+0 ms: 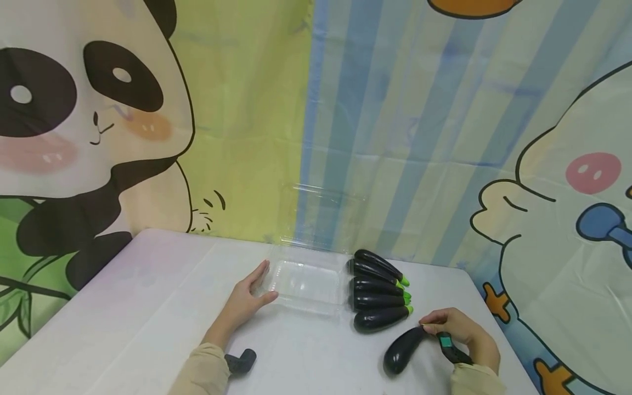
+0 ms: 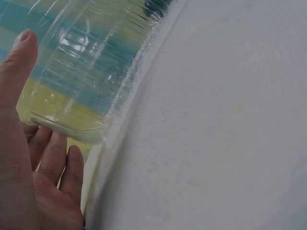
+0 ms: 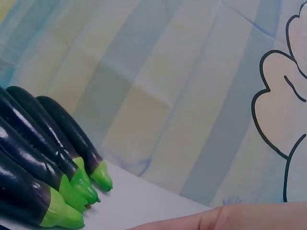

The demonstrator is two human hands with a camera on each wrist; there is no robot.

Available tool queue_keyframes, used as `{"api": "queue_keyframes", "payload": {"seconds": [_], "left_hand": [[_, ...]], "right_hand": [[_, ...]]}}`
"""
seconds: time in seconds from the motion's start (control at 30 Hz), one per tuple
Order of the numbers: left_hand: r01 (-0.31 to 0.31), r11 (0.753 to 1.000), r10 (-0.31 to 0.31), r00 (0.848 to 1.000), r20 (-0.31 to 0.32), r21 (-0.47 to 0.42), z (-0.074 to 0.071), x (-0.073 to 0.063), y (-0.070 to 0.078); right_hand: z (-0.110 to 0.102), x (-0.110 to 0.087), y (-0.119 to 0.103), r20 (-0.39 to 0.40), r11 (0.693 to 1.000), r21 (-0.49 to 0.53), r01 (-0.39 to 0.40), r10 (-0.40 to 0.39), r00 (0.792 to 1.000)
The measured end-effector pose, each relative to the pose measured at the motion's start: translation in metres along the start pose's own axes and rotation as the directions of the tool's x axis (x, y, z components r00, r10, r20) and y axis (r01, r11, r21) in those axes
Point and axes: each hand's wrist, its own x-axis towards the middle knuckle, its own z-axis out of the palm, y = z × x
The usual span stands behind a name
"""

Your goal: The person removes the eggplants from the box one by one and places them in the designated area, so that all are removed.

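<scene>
A clear plastic clamshell container stands on the white table with its lid raised at the back. My left hand is at the container's left side, thumb toward the front; in the left wrist view, thumb and fingers lie around its corner. To the container's right, several dark purple eggplants with green caps lie in a row. In front of them, my right hand pinches the stem end of another eggplant. Its rounded end points toward the front left. The right wrist view shows only a strip of that hand.
The white table meets a printed cloth backdrop at its rear edge. Black camera mounts sit on both wrists. A panda figure and a white character are printed on the cloth.
</scene>
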Motion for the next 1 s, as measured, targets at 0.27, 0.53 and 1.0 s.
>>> {"api": "queue_keyframes", "payload": {"seconds": [0.27,0.53,1.0], "left_hand": [[-0.01,1.0,0.01,1.0,-0.002,0.011,-0.001,-0.005,0.003],[-0.003,0.999,0.004,1.0,-0.018,0.052,-0.002,-0.01,0.005],[0.015,0.999,-0.013,0.999,-0.047,0.047,-0.003,-0.008,0.005]], "right_hand": [[0.005,0.001,0.007,0.032,0.972,0.235,-0.011,0.004,0.999],[0.018,0.01,0.013,0.085,0.936,0.349,0.042,-0.076,0.993],[0.026,0.008,-0.003,-0.136,0.997,0.062,0.056,-0.047,0.99]]}}
